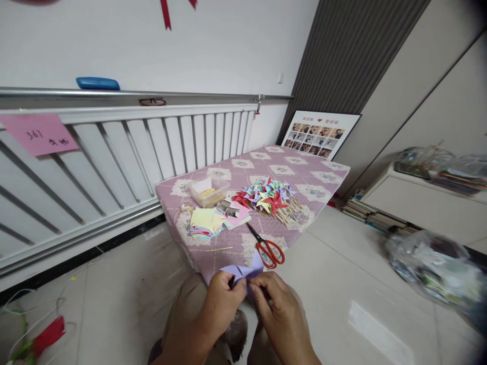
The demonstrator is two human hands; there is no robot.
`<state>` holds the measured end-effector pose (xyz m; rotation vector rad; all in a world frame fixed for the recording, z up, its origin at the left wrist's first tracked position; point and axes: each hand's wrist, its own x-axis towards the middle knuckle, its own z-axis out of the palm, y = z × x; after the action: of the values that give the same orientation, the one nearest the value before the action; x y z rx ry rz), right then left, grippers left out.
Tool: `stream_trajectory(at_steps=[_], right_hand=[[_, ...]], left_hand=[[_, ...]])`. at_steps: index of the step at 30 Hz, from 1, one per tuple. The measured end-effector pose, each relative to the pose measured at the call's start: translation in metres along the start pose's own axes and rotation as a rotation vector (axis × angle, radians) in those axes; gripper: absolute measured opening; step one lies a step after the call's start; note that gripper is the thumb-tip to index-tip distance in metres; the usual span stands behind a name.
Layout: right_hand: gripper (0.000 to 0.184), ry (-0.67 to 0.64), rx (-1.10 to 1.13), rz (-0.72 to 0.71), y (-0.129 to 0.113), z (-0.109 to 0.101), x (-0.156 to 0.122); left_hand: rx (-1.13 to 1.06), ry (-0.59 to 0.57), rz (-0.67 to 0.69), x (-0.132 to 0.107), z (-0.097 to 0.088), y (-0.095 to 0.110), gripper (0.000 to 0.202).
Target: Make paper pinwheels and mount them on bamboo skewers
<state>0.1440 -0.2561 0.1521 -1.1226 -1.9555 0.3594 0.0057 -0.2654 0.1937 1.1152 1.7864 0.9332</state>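
Observation:
A purple paper pinwheel [239,271] is between my two hands, over the near edge of the table. The fingers of my left hand [224,299] pinch its left side. My right hand [279,304] is closed at its right side, fingertips near the middle; whether they also hold something small is hidden. Just beyond lie scissors [266,248] with red handles, and a thin wooden stick [219,249]. A stack of coloured paper squares [207,220] sits behind the stick. Farther right, several finished pinwheels [266,195] on sticks lie in a pile.
A clear plastic box [209,191] with sticks stands on the patterned tablecloth [281,170]. A white radiator [171,142] runs along the left wall. At the back leans a framed photo board [319,134]. Plastic bags [433,274] lie on the floor to the right.

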Motion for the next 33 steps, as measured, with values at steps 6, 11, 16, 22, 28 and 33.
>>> stream_trajectory(at_steps=[6,11,16,22,28,33], right_hand=[[0.013,-0.037,-0.04,-0.076,0.002,0.001,-0.002],[0.013,-0.053,-0.093,-0.098,0.003,0.002,-0.003],[0.013,-0.063,-0.102,-0.074,0.003,0.002,-0.002],[0.014,-0.02,-0.037,-0.05,0.001,-0.004,0.002],[0.013,-0.019,-0.014,-0.016,0.0,-0.004,0.003],[0.011,-0.014,-0.013,0.011,0.002,-0.004,0.001]], left_hand=[[0.02,0.001,0.016,-0.003,-0.001,0.005,0.02],[-0.026,-0.009,0.014,-0.002,-0.002,0.003,0.023],[-0.052,-0.012,0.027,-0.001,-0.002,0.0,0.023],[0.045,-0.009,0.025,0.001,0.0,-0.005,0.026],[0.061,-0.045,0.029,0.0,0.001,-0.007,0.027],[0.043,-0.063,0.034,0.001,0.0,-0.007,0.027]])
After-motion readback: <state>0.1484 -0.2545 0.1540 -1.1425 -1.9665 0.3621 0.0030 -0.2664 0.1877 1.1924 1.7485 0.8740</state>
